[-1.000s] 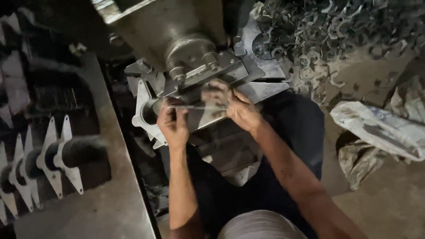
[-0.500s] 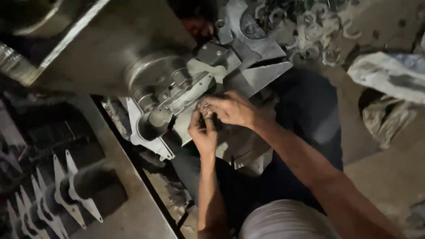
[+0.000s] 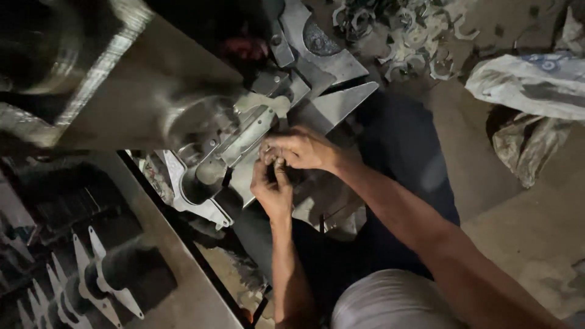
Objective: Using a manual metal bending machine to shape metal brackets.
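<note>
Head view: both hands meet just below the metal press fixture [image 3: 234, 143], at its lower edge. The left hand [image 3: 272, 190] reaches up from below with fingers curled, its grip closed around something small that stays hidden between the fingers. The right hand [image 3: 300, 148] lies above it, touching it, fingers bent towards the same spot; whether its grip holds anything cannot be told. A pile of curved metal pieces [image 3: 399, 30] lies on the floor beyond. Flat winged metal blanks [image 3: 91, 277] hang in a row at lower left. A white sack [image 3: 533, 76] lies right.
</note>
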